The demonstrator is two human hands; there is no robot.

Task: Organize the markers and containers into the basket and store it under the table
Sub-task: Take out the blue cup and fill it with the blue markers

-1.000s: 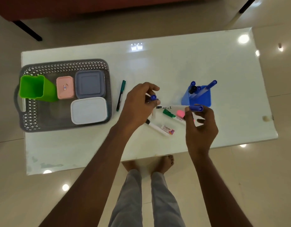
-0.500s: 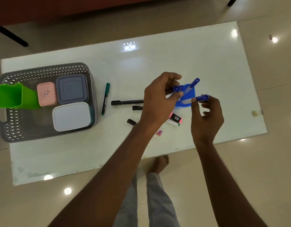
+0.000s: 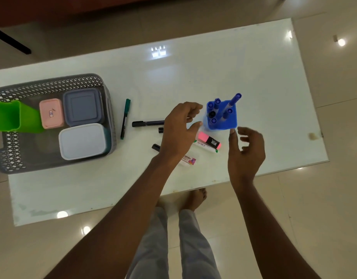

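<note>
Near the table's front edge, both empty hands, left and right, spread fingers beside the blue holder.

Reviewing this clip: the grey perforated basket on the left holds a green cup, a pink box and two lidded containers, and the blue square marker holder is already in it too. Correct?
Not quite. The head view shows the blue square marker holder standing on the white table, right of the grey perforated basket, not in it. The green cup, pink box and both lidded containers, grey and white, are in the basket.
</note>
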